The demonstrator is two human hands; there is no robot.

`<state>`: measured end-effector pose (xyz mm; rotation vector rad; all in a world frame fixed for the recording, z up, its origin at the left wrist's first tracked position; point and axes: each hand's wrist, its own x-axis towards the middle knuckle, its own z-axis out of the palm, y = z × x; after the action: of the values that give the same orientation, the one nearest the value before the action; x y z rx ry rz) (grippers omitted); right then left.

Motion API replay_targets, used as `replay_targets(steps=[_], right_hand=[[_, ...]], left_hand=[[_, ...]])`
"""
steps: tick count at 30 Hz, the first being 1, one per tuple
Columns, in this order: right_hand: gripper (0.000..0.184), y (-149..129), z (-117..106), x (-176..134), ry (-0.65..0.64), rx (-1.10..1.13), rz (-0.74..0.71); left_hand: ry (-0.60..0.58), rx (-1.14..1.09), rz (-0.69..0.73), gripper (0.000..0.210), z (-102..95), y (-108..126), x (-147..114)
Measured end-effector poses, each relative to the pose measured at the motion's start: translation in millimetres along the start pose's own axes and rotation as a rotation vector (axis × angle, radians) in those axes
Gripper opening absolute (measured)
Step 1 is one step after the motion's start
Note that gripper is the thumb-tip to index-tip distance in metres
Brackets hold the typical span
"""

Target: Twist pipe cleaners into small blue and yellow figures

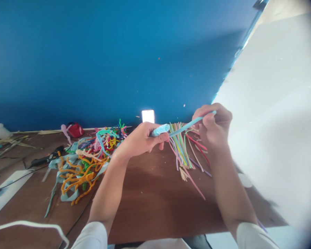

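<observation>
My left hand (pixel 142 140) is closed around a light blue wound roll (pixel 161 130), whose ridged end sticks out past the thumb. From beside that roll a light blue pipe cleaner (pixel 188 126) stretches up to the right, fairly straight. Its far end is pinched between the thumb and fingers of my right hand (pixel 215 124). Whether strip and roll are one piece is hidden by my left fingers. Beneath and behind the strip lies a bundle of pastel pipe cleaners (pixel 182 148) on the brown table (pixel 150 197).
A tangled heap of colourful pipe cleaners (pixel 79 176) covers the left of the table. A lit phone (pixel 148 116) leans against the blue wall (pixel 119 62). Farther left are a red object (pixel 75 130) and a black tool (pixel 45 159). A white cable (pixel 28 224) crosses the lower left.
</observation>
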<state>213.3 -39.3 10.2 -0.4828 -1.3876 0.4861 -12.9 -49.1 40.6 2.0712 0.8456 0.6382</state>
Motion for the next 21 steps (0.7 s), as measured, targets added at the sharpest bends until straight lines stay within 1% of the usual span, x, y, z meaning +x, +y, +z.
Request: replay_targets(steps=[5,8,10,14,17,21], right_hand=[[0.028,1.6,-1.6,1.3,0.01,-0.008,0.015],[0.026,0.7,0.2,2.3,0.004,0.026,0.055],[0.025,-0.6,1.6,2.8,-0.01,0.051,0.095],[0.031,-2.7,3.4,2.6,-0.059,0.059,0.147],[0.033,-2.6,4.4,1.5,-0.06,0.041,0.148],[0.033,-0.6,6.1,0.1,-0.054,0.029,0.111]], left_hand=[[0.0,0.001,-0.003,0.034,0.3,0.5,0.4],[0.013,0.004,0.001,0.033,0.5,0.7,0.1],[0.031,0.004,0.012,0.032,0.8,0.8,0.0],[0.044,0.002,0.029,0.035,1.8,1.3,0.1],[0.057,0.003,0.019,0.034,1.5,2.0,-0.3],[0.059,-0.007,0.013,0.034,-0.4,3.5,-1.7]])
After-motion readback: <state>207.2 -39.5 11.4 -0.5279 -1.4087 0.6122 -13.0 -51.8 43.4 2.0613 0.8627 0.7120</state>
